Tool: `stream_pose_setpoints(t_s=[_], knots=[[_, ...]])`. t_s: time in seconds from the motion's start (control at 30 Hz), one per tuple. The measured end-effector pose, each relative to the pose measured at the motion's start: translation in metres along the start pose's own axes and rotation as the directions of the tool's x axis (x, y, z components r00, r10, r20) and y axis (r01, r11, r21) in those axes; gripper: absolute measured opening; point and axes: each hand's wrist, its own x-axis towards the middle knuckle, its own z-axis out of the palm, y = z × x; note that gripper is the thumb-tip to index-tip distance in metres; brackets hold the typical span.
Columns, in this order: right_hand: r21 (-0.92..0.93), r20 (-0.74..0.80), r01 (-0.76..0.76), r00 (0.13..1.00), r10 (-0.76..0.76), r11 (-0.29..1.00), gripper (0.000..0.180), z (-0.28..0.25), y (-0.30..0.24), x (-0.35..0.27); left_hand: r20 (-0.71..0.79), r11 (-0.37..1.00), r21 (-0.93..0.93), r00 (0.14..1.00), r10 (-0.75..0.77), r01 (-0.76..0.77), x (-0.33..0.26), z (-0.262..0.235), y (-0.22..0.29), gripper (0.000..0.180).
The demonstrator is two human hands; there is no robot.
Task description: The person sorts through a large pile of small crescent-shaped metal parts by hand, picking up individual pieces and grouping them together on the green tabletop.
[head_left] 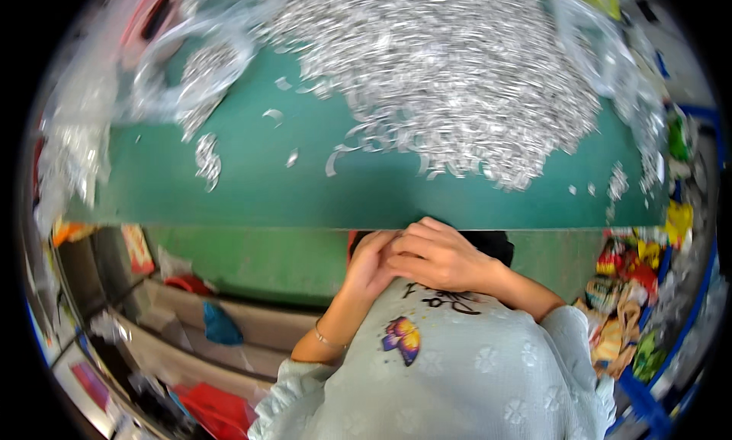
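Both hands are pressing together just below the table's near edge, left hand under right hand; whether they are pinching something, I cannot tell. Nearest, the heap of silver metal pieces is covering the far side; pieces are probably light, thin, sharp-edged.

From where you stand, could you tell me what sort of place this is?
Probably a small workshop for sorting or assembling parts: a green worktable bears a big heap of small silvery metal pieces, with clear plastic bags beside it.
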Motion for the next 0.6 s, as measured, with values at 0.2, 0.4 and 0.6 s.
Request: stream_pose_setpoints(t_s=[0.2,0.4,0.6], knots=[[0.563,-0.354,-0.321,0.740,0.573,0.762,0.026,-0.016,-0.012,-0.039,0.016,0.705,0.706,0.997,0.081,-0.068,-0.002,0.082,-0.020,0.026],[0.942,-0.152,0.330,0.238,0.959,0.068,0.047,-0.061,-0.007,-0.032,0.651,-0.304,0.751,0.734,0.195,-0.585,0.072,0.166,-0.063,0.042],[0.715,-0.137,0.659,0.461,0.877,-0.235,0.020,-0.119,0.032,-0.102,0.889,-0.187,0.456,0.452,0.068,-0.870,0.097,0.189,-0.087,0.049]])
